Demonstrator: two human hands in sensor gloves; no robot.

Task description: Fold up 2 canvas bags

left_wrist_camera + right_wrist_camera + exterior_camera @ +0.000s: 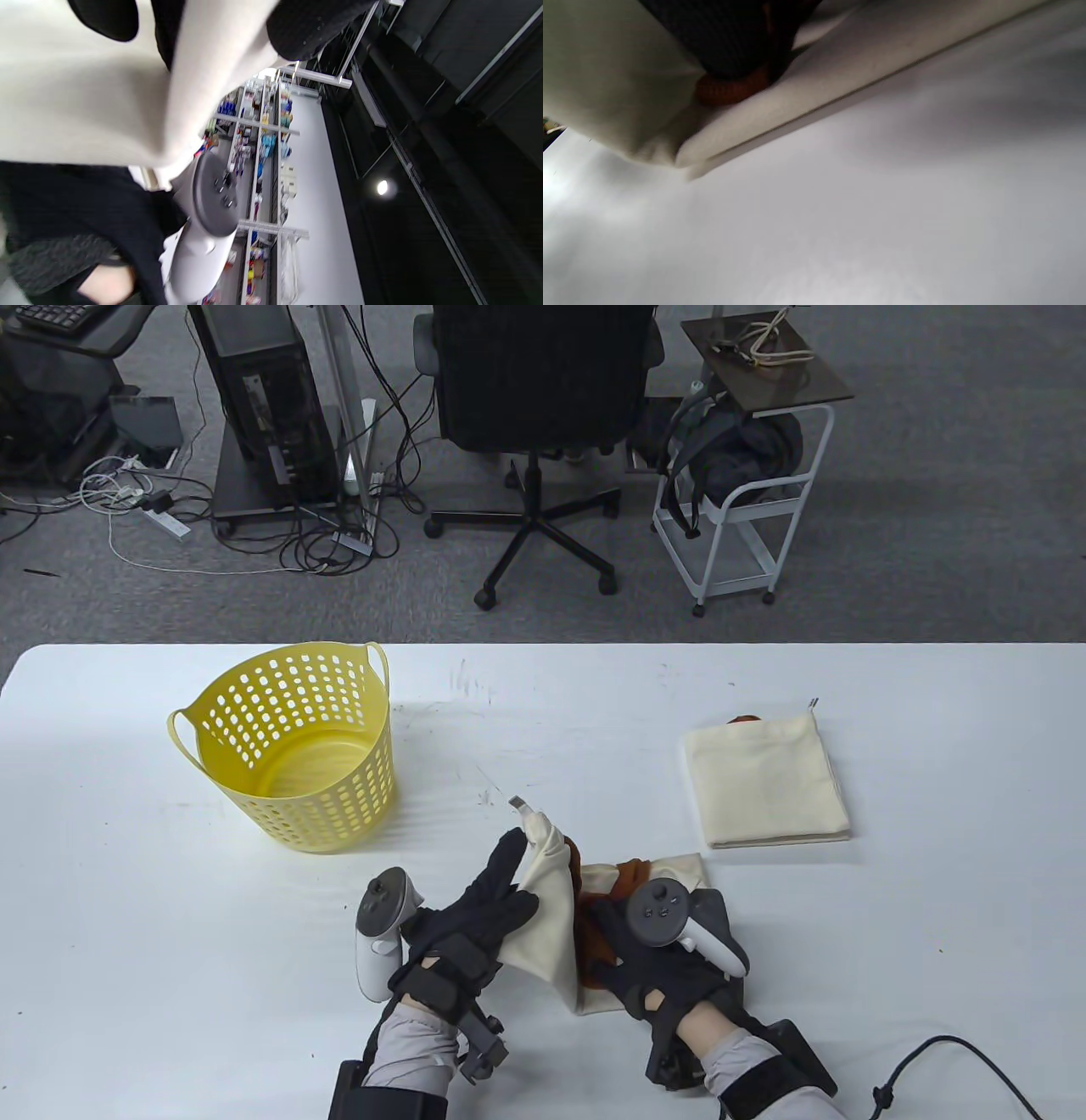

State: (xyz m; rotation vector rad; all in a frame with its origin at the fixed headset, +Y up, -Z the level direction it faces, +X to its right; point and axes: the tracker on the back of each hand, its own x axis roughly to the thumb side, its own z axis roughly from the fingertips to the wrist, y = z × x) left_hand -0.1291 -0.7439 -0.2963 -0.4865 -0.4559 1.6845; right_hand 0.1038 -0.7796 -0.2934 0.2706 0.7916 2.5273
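gripping a raised corner of the cream canvas bag [543, 916], the left hand [484, 920] has its gloved fingers [509, 857] closed around the cloth and holds that flap up off the white worktop [170, 899]. a small zipper pull sticks out at the lifted tip. the right hand [653, 959] lies palm down on the lower part of the same bag, fingers spread flat and pressing it against the worktop; it closes around nothing. orange-brown handles [607, 882] bunch between the 2 hands, partly under the right fingers. in the right wrist view the bag's folded edge [840, 76] rests on the worktop with a bit of orange strap [729, 87] showing under the dark glove. in the left wrist view cream cloth [85, 93] fills the upper left, pinched between black fingertips [314, 25], with the right hand's tracker [212, 199] below it.

this bag sits at the near edge of the worktop, just right of centre. a 2nd canvas bag [764, 785], already folded into a neat square, lies flat further back and to the right, apart from the first, a sliver of orange handle at its far edge. a yellow perforated basket [293, 751] stands upright to the left, well apart from both bags. beyond the worktop, on grey carpet, stand an office chair [539, 432] and a white trolley [747, 500].
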